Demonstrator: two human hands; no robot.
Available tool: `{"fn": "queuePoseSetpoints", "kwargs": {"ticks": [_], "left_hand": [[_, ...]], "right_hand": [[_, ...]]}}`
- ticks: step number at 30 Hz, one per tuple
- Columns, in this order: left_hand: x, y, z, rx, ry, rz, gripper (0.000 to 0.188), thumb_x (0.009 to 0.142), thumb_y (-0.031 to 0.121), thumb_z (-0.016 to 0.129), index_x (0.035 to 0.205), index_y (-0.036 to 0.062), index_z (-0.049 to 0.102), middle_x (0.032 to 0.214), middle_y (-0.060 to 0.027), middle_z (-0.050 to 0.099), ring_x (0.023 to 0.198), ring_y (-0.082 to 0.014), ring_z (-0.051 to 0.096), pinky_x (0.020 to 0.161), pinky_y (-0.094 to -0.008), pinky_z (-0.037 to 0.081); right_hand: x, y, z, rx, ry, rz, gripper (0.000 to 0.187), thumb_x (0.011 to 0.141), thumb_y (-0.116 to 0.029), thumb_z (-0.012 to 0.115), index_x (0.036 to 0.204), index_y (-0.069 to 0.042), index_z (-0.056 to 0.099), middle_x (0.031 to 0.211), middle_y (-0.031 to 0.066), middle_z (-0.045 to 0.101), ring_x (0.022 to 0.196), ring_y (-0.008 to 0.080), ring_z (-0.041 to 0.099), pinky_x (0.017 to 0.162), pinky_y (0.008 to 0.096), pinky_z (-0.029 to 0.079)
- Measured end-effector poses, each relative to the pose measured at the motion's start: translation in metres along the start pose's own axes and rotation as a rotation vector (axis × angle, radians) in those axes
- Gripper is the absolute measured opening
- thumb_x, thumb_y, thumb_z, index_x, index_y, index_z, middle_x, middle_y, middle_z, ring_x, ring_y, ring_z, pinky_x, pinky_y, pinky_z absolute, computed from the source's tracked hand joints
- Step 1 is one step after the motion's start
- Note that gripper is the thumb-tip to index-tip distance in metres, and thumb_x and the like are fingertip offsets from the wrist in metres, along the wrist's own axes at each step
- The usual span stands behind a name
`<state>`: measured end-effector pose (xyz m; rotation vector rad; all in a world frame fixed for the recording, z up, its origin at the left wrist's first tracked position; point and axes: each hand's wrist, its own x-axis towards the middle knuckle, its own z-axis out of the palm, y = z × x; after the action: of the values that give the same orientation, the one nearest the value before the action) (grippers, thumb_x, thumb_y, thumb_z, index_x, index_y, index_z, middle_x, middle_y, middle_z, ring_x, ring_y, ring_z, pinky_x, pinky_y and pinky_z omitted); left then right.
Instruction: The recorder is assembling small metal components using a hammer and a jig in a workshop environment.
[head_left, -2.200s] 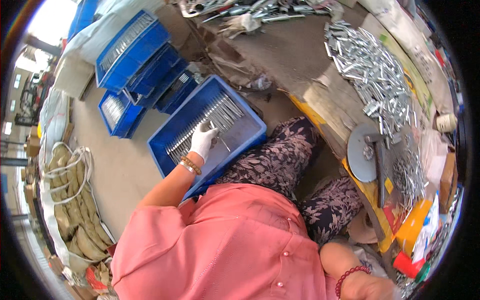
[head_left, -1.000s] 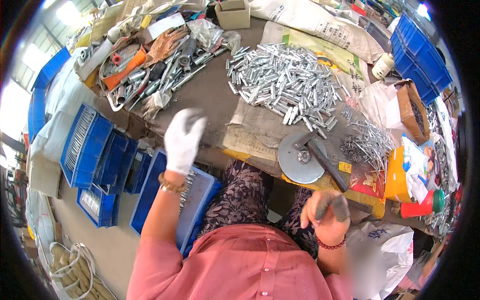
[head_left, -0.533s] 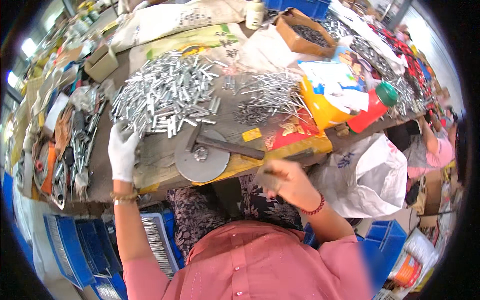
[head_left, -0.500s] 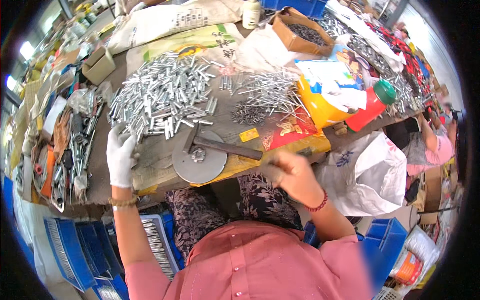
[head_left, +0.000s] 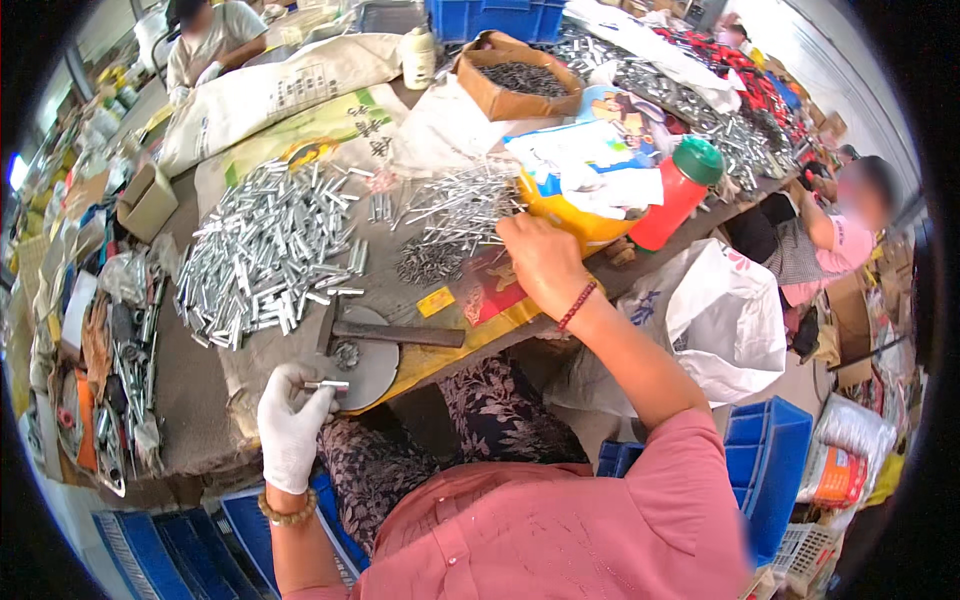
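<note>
My left hand (head_left: 290, 425), in a white glove, pinches a short silvery metal tube (head_left: 334, 386) over the near table edge. Just beyond it lies a round metal plate (head_left: 375, 378) carrying a small ring-shaped metal piece (head_left: 346, 355). A hammer (head_left: 400, 333) rests across the plate, its handle pointing right. My bare right hand (head_left: 545, 265) reaches to the right edge of a heap of long thin metal rods (head_left: 455, 205), fingers bent together; whatever is in them is hidden. Beside those rods sits a pile of small dark metal parts (head_left: 428, 262). A large heap of metal tubes (head_left: 270, 250) covers the table's left-middle.
Right of the rods stand a yellow-and-white bag (head_left: 570, 180) and a red container with a green lid (head_left: 678, 195). Tools (head_left: 125, 370) crowd the left edge. A carton of dark parts (head_left: 520, 80) is at the back. Other people sit at far left and right.
My left hand has come back from the tube heap with a metal tube. My right hand has moved forward to the thin rods. The view has shifted, showing another person at far left.
</note>
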<state>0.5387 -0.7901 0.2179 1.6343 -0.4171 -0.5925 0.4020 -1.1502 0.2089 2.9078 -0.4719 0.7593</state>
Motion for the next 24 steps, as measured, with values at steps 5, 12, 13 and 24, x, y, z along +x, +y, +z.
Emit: {"fn": "queuePoseSetpoints", "kwargs": {"ticks": [5, 12, 13, 24], "left_hand": [[0.002, 0.000, -0.003, 0.457, 0.056, 0.248, 0.017, 0.089, -0.005, 0.073, 0.104, -0.0001, 0.068, 0.098, -0.0095, 0.071, 0.083, -0.0190, 0.069, 0.077, -0.0301, 0.056], [-0.007, -0.001, -0.001, 0.781, 0.140, 0.463, 0.013, 0.084, 0.008, 0.080, 0.095, 0.0031, 0.076, 0.095, -0.0146, 0.069, 0.090, -0.0327, 0.066, 0.081, -0.0399, 0.053], [-0.004, -0.004, 0.000, 0.789, 0.158, 0.472, 0.014, 0.085, 0.011, 0.082, 0.094, 0.0035, 0.075, 0.094, -0.0141, 0.068, 0.090, -0.0328, 0.066, 0.081, -0.0405, 0.053], [-0.002, -0.010, -0.003, 0.736, 0.144, 0.475, 0.015, 0.084, 0.012, 0.081, 0.096, 0.0043, 0.076, 0.093, -0.0118, 0.066, 0.089, -0.0314, 0.066, 0.081, -0.0395, 0.053]], "right_hand": [[-0.006, -0.008, -0.015, 0.074, -0.072, -0.047, 0.017, 0.083, -0.005, 0.066, 0.099, -0.007, 0.061, 0.095, 0.0100, 0.064, 0.096, 0.0323, 0.067, 0.078, 0.0442, 0.057], [-0.007, -0.087, -0.041, 0.531, -0.022, -0.255, 0.019, 0.076, -0.003, 0.069, 0.092, -0.008, 0.061, 0.091, 0.0097, 0.056, 0.089, 0.0322, 0.062, 0.077, 0.0447, 0.053], [-0.008, -0.097, -0.039, 0.583, -0.029, -0.278, 0.018, 0.076, -0.003, 0.069, 0.091, -0.008, 0.061, 0.091, 0.0096, 0.056, 0.089, 0.0319, 0.063, 0.076, 0.0443, 0.053], [-0.007, -0.150, -0.021, 0.562, -0.067, -0.409, 0.010, 0.076, -0.003, 0.070, 0.082, -0.008, 0.064, 0.087, 0.0076, 0.055, 0.084, 0.0282, 0.060, 0.074, 0.0416, 0.052]]}}
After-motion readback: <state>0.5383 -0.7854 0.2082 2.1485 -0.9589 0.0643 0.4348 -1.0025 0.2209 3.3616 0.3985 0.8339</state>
